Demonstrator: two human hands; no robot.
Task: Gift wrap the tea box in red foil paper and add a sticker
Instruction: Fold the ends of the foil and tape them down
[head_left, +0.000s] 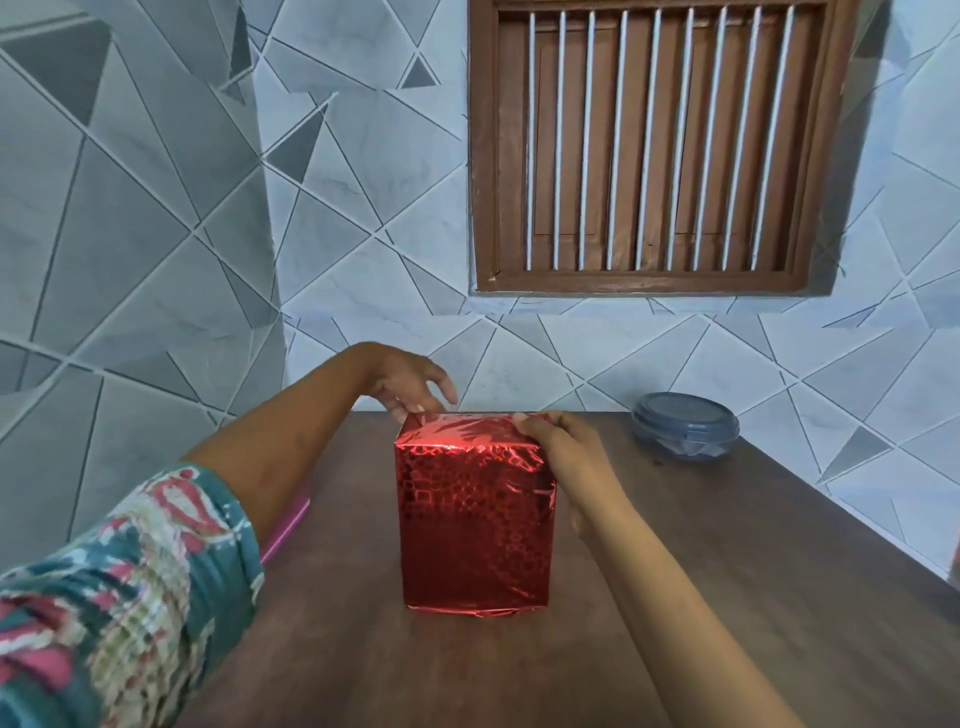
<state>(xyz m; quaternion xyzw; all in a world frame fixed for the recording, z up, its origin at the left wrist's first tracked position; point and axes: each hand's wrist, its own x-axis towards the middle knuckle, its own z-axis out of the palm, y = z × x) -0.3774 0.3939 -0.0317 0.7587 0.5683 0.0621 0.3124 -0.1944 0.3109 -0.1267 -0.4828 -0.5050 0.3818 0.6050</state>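
Tea box (475, 519), fully covered in red foil paper, stands about mid-counter, well in from the left and right edges of the counter (727, 571). It sits between my two hands, both up at its top.

Left hand (408, 382): reaches past the box, fingers loosely extended, tips touching the far left corner of the top face. No grip.

Right hand (563, 452): clamped on the top right edge, thumb on top, fingers down the right side.

Box is upright on its base, long axis vertical. One broad face points toward me, and the top face catches the light.

Grey-lidded container (685, 426) sits near the far right corner, well apart. A pink strip (285, 527) shows under my left forearm at the left edge.
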